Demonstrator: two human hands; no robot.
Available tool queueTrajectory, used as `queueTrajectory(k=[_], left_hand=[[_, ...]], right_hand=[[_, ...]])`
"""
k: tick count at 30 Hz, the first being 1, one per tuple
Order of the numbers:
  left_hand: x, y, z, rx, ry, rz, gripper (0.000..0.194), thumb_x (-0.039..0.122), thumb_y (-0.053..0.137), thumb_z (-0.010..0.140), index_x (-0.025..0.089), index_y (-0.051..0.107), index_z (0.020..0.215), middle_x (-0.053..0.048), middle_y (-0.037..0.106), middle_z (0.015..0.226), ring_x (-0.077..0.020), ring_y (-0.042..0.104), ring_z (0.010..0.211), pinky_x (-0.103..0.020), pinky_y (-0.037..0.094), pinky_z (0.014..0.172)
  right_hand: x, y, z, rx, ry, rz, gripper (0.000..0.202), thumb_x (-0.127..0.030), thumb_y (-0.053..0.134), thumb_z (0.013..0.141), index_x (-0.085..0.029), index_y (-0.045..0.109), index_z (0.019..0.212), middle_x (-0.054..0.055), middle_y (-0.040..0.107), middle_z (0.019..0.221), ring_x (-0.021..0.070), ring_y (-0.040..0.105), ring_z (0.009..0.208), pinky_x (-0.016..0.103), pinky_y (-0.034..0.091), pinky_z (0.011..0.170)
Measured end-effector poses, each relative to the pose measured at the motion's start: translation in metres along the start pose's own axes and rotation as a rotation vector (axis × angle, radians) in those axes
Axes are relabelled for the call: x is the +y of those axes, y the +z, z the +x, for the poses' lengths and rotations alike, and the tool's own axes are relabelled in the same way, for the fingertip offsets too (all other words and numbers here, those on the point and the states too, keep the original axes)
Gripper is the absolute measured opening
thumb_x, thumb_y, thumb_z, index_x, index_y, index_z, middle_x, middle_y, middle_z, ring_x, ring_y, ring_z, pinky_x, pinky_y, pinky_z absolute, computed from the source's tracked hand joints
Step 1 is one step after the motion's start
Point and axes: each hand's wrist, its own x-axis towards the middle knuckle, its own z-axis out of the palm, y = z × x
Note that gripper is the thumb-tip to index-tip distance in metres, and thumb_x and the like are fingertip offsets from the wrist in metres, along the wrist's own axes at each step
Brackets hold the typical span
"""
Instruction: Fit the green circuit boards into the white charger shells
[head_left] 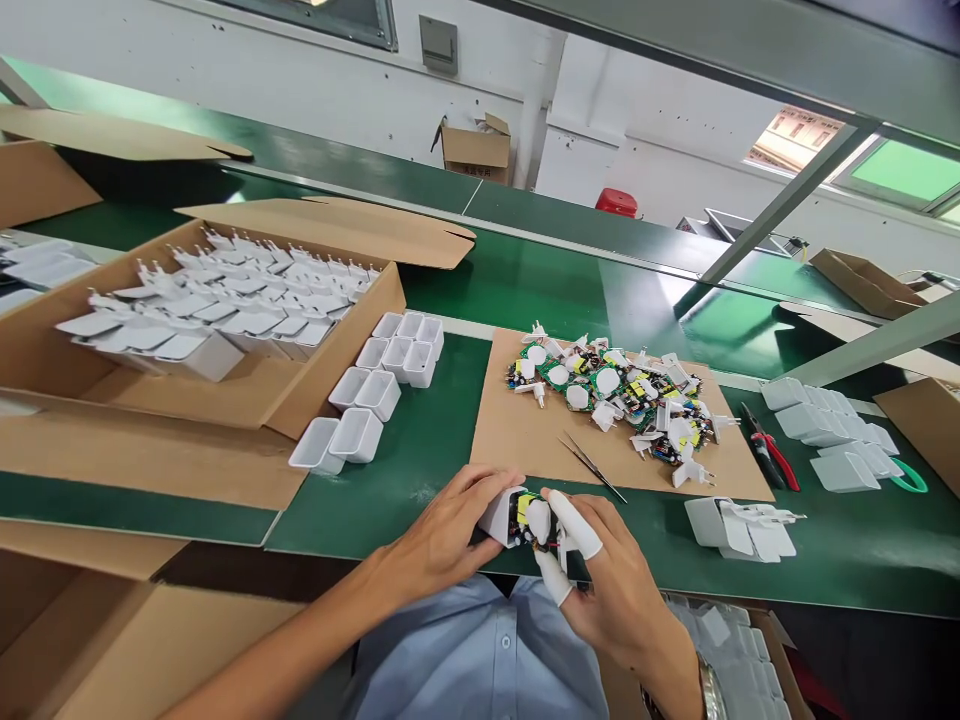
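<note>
My left hand (454, 525) is closed around a white plastic housing (496, 517) at the bench's near edge. With white finger cots on thumb and forefinger, my right hand (607, 560) grips a circuit board assembly (534, 512) with yellow and black parts. The board sits at the housing's open end, partly inside it; how deep is hidden. Just beyond my hands, a pair of tweezers (592, 466) lies on a cardboard sheet (517, 440). Many more circuit boards (637, 395) with white plug pieces are heaped on that sheet.
Rows of empty white housings (356, 434) stand left of the sheet, beside a large carton (330, 395) of white plug units. Red-handled pliers (780, 458), a green tape roll (910, 478), stacked white housings (844, 470) and assembled plug units (739, 528) lie to the right.
</note>
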Motion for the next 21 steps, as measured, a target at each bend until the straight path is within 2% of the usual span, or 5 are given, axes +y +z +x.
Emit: queueTrajectory(k=[7,13,21], left_hand=[[-0.002,0.002,-0.002,-0.005,-0.022,-0.024,0.089,0.004,0.065,0.093,0.032,0.027,0.168,-0.009,0.060,0.151,-0.0268,0.055,0.144,-0.044,0.052,0.123],[-0.001,0.001,-0.001,-0.001,-0.029,-0.009,0.086,0.004,0.064,0.093,0.030,0.029,0.167,-0.011,0.059,0.151,-0.0274,0.057,0.142,-0.044,0.053,0.122],[0.001,-0.001,0.002,0.019,-0.022,-0.020,0.089,0.003,0.063,0.090,0.031,0.030,0.167,-0.009,0.061,0.149,-0.0275,0.059,0.140,-0.043,0.055,0.120]], right_hand=[[0.000,0.004,-0.002,-0.024,-0.024,-0.017,0.084,0.001,0.055,0.091,-0.017,0.032,0.170,0.018,0.071,0.132,0.0314,0.066,0.110,0.048,0.065,0.087],[0.000,0.002,-0.001,-0.072,-0.017,-0.044,0.088,0.002,0.052,0.088,-0.016,0.029,0.171,0.017,0.071,0.132,0.0325,0.065,0.109,0.050,0.065,0.086],[-0.002,0.000,0.008,-0.073,-0.014,-0.052,0.088,-0.001,0.052,0.092,-0.020,0.023,0.173,0.016,0.073,0.130,0.0313,0.067,0.108,0.048,0.066,0.085]])
